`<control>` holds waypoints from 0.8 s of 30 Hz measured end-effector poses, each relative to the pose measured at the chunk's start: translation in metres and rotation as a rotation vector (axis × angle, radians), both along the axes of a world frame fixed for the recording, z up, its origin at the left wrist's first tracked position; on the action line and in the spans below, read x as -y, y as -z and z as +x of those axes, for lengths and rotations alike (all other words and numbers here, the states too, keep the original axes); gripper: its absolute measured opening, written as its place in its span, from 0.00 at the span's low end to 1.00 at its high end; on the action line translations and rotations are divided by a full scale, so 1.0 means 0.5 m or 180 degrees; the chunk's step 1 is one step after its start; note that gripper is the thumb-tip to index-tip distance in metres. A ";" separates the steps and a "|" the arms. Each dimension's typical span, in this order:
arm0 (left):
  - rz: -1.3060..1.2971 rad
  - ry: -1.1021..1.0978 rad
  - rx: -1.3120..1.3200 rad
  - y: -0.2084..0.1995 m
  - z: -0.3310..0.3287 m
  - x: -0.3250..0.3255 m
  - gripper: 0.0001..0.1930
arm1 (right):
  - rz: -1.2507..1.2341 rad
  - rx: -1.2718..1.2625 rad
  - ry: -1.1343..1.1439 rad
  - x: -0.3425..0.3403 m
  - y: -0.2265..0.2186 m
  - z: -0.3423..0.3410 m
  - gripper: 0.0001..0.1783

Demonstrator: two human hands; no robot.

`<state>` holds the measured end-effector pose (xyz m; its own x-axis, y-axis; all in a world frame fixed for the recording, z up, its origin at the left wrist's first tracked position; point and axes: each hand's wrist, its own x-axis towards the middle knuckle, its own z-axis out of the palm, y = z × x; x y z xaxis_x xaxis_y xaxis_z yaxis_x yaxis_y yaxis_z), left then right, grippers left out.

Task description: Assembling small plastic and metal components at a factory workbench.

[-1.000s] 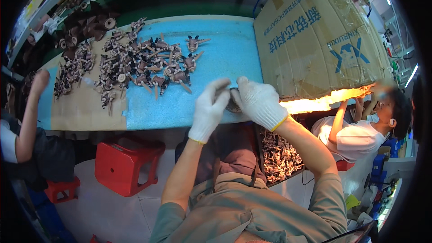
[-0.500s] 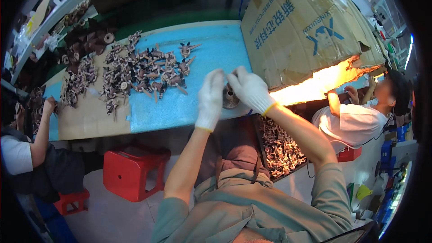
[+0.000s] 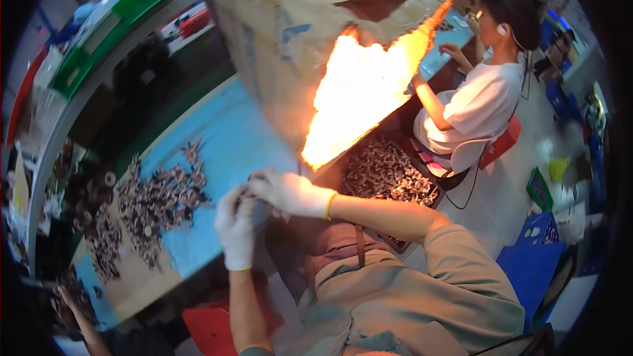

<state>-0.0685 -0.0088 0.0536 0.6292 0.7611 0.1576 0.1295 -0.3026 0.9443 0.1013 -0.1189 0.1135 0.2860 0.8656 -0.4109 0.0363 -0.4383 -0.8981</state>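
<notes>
Both my hands wear white knit gloves with yellow cuffs and meet over the near edge of the blue-topped table (image 3: pixel 224 115). My left hand (image 3: pixel 235 227) is raised with its fingers bent and closed at their tips. Against it, my right hand (image 3: pixel 290 193) pinches with its fingertips. A small dark piece (image 3: pixel 246 192) shows between the fingertips, mostly covered by the gloves; its kind cannot be made out. Left of my hands lies a spread pile of small brown and pale figure-like parts (image 3: pixel 161 201), partly on the blue surface and partly on cardboard.
A large cardboard box (image 3: pixel 264 46) stands beyond my hands, its torn opening (image 3: pixel 362 92) glowing brightly. Below it sits a dark crate of similar parts (image 3: pixel 389 175). A co-worker (image 3: pixel 475 95) sits at right; another person's arm (image 3: pixel 86 320) shows lower left. A red stool (image 3: pixel 208 329) stands under the table edge.
The view has swung right, bringing the glowing opening, crate and co-worker further into the picture. My hands have come together, and the round metal piece beneath them no longer shows.
</notes>
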 end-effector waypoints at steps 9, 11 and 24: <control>0.1888 -0.1510 -0.0795 -0.046 0.002 -0.161 0.18 | 0.0314 0.2100 0.0499 0.152 0.060 0.340 0.21; 0.0965 -0.1064 -0.0593 -0.029 0.025 -0.108 0.18 | -0.0282 0.4259 0.0136 0.120 0.144 0.485 0.18; 0.1150 -0.0882 -0.0531 0.122 0.089 -0.040 0.11 | -0.0629 0.3721 0.0848 -0.028 0.160 0.581 0.22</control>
<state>-0.0240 0.0113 -0.0076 0.4497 0.8188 0.3568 0.3924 -0.5400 0.7446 0.3918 -0.1050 0.0337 0.7317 0.6748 0.0957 0.6675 -0.6812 -0.3007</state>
